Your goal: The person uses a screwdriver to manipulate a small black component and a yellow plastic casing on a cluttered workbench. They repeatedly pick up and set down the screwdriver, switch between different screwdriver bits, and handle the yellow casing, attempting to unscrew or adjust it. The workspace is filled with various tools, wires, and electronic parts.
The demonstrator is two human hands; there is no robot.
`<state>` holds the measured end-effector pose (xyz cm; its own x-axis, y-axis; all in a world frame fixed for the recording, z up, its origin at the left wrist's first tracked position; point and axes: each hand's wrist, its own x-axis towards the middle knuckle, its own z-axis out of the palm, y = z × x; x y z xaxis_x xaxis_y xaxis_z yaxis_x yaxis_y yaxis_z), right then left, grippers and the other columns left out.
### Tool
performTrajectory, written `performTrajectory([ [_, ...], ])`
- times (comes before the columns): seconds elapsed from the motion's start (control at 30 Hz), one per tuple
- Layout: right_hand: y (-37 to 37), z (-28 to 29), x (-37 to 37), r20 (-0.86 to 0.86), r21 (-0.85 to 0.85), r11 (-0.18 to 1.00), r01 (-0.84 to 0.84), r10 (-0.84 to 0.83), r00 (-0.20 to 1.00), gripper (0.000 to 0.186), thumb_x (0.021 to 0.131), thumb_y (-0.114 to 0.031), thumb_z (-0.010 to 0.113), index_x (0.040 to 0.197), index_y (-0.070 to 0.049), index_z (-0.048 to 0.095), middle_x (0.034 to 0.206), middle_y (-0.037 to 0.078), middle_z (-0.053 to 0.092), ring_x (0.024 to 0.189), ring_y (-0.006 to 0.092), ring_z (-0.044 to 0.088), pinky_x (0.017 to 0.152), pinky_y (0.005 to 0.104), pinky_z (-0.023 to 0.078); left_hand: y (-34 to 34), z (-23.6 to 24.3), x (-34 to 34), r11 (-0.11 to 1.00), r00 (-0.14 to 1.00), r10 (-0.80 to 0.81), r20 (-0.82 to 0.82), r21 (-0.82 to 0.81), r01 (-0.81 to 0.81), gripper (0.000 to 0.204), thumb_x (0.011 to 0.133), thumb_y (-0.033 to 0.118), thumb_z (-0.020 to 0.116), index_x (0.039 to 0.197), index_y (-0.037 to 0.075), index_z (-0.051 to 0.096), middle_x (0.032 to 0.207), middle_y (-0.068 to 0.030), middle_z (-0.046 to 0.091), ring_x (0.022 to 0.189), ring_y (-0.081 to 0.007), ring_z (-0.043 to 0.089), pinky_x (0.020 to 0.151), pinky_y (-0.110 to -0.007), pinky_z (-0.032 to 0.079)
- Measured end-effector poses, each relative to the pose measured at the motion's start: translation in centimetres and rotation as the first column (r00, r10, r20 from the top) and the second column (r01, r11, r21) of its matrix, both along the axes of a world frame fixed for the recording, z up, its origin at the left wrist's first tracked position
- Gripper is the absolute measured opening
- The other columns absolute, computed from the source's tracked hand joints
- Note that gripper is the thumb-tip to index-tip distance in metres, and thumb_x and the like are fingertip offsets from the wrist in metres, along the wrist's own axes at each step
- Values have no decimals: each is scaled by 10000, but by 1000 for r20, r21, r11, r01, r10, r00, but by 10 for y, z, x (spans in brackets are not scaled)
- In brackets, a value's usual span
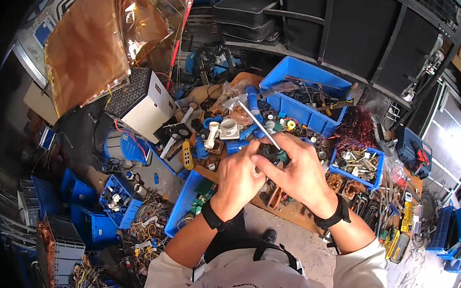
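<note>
Cluttered workshop, dark metal shelving (pixel 365 34)

From my feed the scene is brightly lit, daylight falling from the upper left. It flares hard on the amber translucent plastic sheet (pixel 92 39) and washes out the grey metal cabinet doors (pixel 452 145) at right. The shelving at top sits in deep shadow. Fisheye bending curves the edges, black corners surround the circle, and the rim looks soft.
</note>
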<state>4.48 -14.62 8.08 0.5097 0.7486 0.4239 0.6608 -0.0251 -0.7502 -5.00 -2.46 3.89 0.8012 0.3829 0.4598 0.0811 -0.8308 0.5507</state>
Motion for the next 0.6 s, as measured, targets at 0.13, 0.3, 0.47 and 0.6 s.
performTrajectory([
  [0.13, 4, -7, -1, 30, 124, 992, -2, -2, 1000, 302, 782, -223, 711, 960, -9, 594, 853, 174, 608, 702, 318, 596, 589, 386, 479, 0, -6, 2, 996, 995, 42, 91, 71, -49, 348, 690, 71, 664, 1007, 42, 524, 801, -149, 624, 698, -359, 621, 598, -443, 486],
  [0.3, 8, -16, -1, 66, 206, 977, 50, -65, 996, 289, 779, -200, 704, 977, -15, 602, 861, 152, 613, 727, 317, 605, 633, 368, 497, -3, -3, 7, 997, 997, 60, 47, 41, -62, 313, 750, 136, 656, 1022, 52, 528, 805, -152, 634, 723, -364, 631, 598, -447, 488],
  [0.47, 1, -10, 7, 5, 186, 982, -24, 24, 1000, 264, 769, -143, 685, 989, -15, 614, 882, 144, 613, 747, 299, 615, 660, 353, 505, 9, 10, 2, 965, 984, -172, 56, -193, 180, 348, 773, 205, 700, 1035, 49, 532, 803, -165, 645, 732, -363, 643, 629, -418, 513],
  [0.6, -2, -9, 10, 102, 197, 971, -137, 119, 988, 264, 751, -91, 646, 1000, -12, 609, 923, 140, 604, 770, 298, 618, 682, 356, 510, 22, 21, 4, 716, 874, -485, 26, -562, 414, 378, 780, 201, 727, 1041, 13, 528, 764, -121, 631, 715, -294, 643, 644, -373, 507],
])
